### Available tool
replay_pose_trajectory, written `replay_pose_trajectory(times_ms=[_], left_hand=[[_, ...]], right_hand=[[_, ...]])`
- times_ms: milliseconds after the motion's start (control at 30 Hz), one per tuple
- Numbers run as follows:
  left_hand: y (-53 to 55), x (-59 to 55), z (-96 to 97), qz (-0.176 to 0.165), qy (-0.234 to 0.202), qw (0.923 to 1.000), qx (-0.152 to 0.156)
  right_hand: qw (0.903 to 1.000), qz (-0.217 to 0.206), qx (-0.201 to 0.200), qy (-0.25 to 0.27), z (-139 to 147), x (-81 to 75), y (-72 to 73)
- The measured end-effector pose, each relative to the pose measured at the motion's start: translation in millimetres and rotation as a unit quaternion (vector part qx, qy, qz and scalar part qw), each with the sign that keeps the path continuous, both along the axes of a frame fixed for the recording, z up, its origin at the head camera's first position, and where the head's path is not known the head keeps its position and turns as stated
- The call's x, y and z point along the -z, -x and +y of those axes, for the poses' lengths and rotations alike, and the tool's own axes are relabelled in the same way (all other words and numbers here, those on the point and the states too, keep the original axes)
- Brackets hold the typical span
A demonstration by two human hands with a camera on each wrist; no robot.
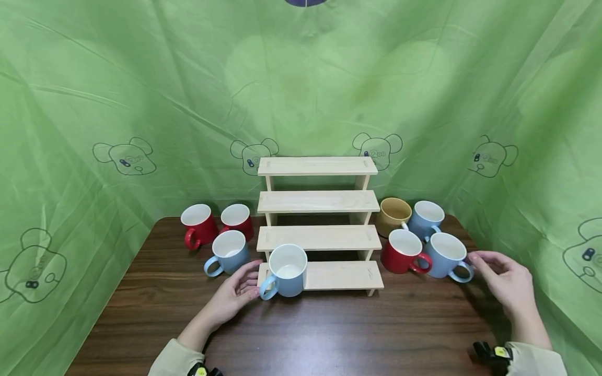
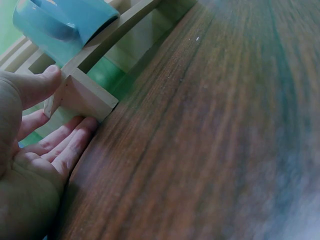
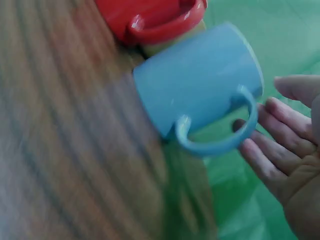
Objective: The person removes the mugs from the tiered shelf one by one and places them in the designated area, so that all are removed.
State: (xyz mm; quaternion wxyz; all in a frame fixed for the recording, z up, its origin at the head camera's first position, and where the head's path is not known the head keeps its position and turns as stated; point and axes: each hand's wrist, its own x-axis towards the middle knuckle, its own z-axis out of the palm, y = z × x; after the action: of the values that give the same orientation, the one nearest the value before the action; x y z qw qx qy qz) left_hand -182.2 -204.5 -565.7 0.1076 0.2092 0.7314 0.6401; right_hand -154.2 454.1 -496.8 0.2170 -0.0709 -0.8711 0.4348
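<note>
A light-blue mug (image 1: 288, 274) stands on the left part of the lowest step of a pale wooden stepped rack (image 1: 343, 274), its handle facing front left. My left hand (image 1: 233, 292) is at that step's left end, thumb by the board's edge and fingers loosely extended beside the end support (image 2: 85, 97). On the right, my right hand (image 1: 510, 279) reaches beside another light-blue mug (image 1: 444, 256), its relaxed fingertips right at the handle (image 3: 220, 145) and the thumb apart from the mug. Neither hand grips a mug.
Left of the rack stand two red mugs (image 1: 202, 230) (image 1: 240, 222) and a light-blue mug (image 1: 230, 256). At its right are a mustard-yellow mug (image 1: 391, 222), a red mug (image 1: 398, 256) and a light-blue mug (image 1: 421, 222). A green curtain (image 1: 310, 94) surrounds the dark wooden table (image 1: 320, 334).
</note>
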Motion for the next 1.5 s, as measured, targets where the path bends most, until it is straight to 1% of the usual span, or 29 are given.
replay_pose_trajectory(times_ms=[100,167,233,333,400,467,567,600,667,800,867,900,1067,1233,1367,1500], left_hand=[[-0.1,-0.1,0.2,-0.001,0.001,1.0,0.0],[-0.3,0.5,0.1,0.003,0.0,1.0,0.0],[-0.5,1.2,-0.1,0.006,-0.002,1.0,0.0],[-0.4,2.0,-0.4,0.009,-0.004,0.9999,0.001],[-0.1,2.0,-0.4,0.009,-0.004,1.0,0.002],[0.2,1.7,-0.3,0.007,-0.003,1.0,0.002],[0.5,1.0,-0.1,0.004,-0.002,1.0,0.004],[0.5,0.7,-0.1,0.004,-0.002,1.0,0.005],[0.3,0.3,-0.4,0.005,-0.003,1.0,0.005],[0.6,0.3,-0.7,0.005,0.0,1.0,0.003],[0.8,0.3,-0.5,0.004,0.002,1.0,0.002],[0.8,0.3,-0.4,0.003,0.002,1.0,0.002],[-0.1,-0.6,-0.5,0.006,0.0,1.0,0.005],[-0.1,-0.9,-0.5,0.003,0.005,1.0,0.001],[-0.2,-0.5,-0.7,0.005,0.006,1.0,-0.001],[-0.3,0.3,-0.9,0.011,-0.001,0.9999,0.003]], right_hand=[[0.9988,0.042,0.023,-0.01,-15,-11.6,2.4],[0.9974,0.06,0.032,-0.025,-27,-19.3,3.3],[0.9968,0.073,0.022,-0.023,-38,-26.9,2.8],[0.9969,0.078,-0.003,-0.013,-54,-33.9,1.5],[0.9965,0.074,-0.033,0.019,-64,-36.9,0.3],[0.9956,0.069,-0.055,0.031,-74,-38.6,-0.2],[0.9916,0.068,-0.095,0.056,-90,-40.9,-0.9],[0.9902,0.071,-0.107,0.056,-96,-41.1,-1.0],[0.9848,0.078,-0.139,0.07,-106,-40.4,-0.6],[0.9655,0.081,-0.21,0.131,-123,-33.6,1.3],[0.9576,0.075,-0.236,0.146,-131,-28.8,2.8],[0.9555,0.072,-0.245,0.148,-134,-26.1,3.5],[0.956,0.056,-0.265,0.113,-149,-15.8,6.0],[0.9556,0.025,-0.285,0.073,-156,-7.9,7.0],[0.9497,0.005,-0.308,0.056,-159,-0.2,9.9],[0.9455,-0.014,-0.321,0.051,-161,7.7,13.1]])
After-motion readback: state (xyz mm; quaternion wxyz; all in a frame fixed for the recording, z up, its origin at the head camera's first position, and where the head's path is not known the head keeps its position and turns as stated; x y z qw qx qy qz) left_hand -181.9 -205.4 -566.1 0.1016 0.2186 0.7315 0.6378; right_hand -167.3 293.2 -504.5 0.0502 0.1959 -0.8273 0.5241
